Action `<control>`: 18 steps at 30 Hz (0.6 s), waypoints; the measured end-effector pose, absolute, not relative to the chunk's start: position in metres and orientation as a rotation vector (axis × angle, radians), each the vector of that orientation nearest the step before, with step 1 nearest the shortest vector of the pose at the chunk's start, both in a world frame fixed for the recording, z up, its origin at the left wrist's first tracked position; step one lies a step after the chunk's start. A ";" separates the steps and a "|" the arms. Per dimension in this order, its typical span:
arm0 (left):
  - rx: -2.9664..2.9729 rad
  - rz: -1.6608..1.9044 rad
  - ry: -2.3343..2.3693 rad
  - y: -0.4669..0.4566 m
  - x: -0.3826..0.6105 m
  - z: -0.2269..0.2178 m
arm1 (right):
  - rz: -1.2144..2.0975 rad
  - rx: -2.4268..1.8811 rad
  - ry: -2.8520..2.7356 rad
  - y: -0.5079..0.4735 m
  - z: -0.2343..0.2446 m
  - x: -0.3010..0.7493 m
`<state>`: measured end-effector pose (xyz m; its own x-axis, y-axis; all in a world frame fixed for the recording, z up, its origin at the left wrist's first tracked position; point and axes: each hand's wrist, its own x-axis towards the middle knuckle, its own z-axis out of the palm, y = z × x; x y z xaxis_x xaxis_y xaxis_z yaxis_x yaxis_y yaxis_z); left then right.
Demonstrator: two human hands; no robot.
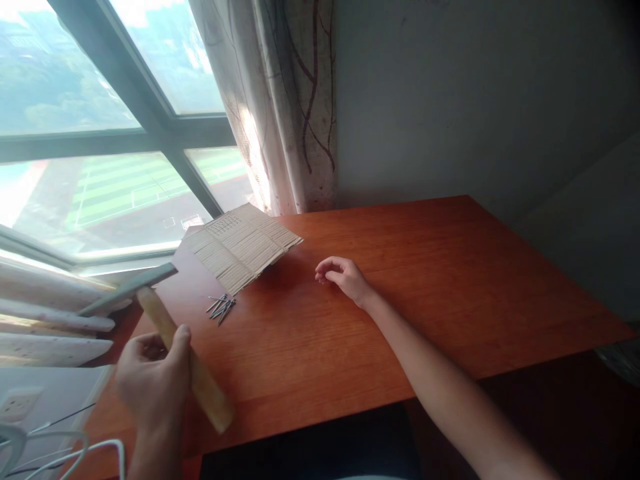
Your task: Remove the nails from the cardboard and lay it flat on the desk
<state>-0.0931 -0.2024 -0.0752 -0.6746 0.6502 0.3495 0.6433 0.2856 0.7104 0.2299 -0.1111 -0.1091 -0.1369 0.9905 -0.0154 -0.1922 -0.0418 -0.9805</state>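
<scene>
My left hand (153, 380) is wrapped round the wooden handle of a hammer (187, 363), whose grey metal head (127, 289) points left, above the table's left edge. My right hand (345, 275) rests on the wooden table (450, 287) near its middle, fingers loosely curled, holding nothing. A small pile of nails (221, 307) lies on the table between the hands. Just behind the nails lies a flat piece of corrugated cardboard (243, 245).
A window (100, 133) and a patterned curtain (285, 100) stand behind the table's far left corner. A grey wall runs along the back. At the lower left are a white power strip (20, 403) and white cables (75, 450).
</scene>
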 end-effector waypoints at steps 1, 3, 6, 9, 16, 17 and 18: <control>1.207 1.450 2.497 -0.205 -0.087 -0.071 | 1.419 -1.011 -1.146 -0.111 -0.109 0.230; 1.205 1.559 2.437 -0.212 -0.071 -0.060 | 1.432 -0.997 -1.149 -0.112 -0.107 0.229; 1.312 1.701 2.085 -0.223 -0.041 -0.043 | 1.454 -0.971 -1.151 -0.115 -0.103 0.228; 1.317 1.732 1.709 -0.229 -0.004 -0.028 | 1.486 -0.926 -1.171 -0.120 -0.097 0.229; 1.196 1.292 1.197 -0.212 0.067 -0.018 | 1.821 -0.546 -1.127 -0.126 -0.089 0.237; 1.178 1.249 1.146 -0.208 0.074 -0.019 | 1.867 -0.479 -1.105 -0.127 -0.087 0.238; 1.160 1.211 1.091 -0.204 0.080 -0.021 | 1.901 -0.424 -1.082 -0.128 -0.085 0.239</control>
<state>0.0797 -0.2038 -0.0215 0.0594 0.9982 0.0012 -0.1025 0.0049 0.9947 0.2387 -0.1282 -0.0849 -0.5525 0.8244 0.1232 -0.5267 -0.2307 -0.8182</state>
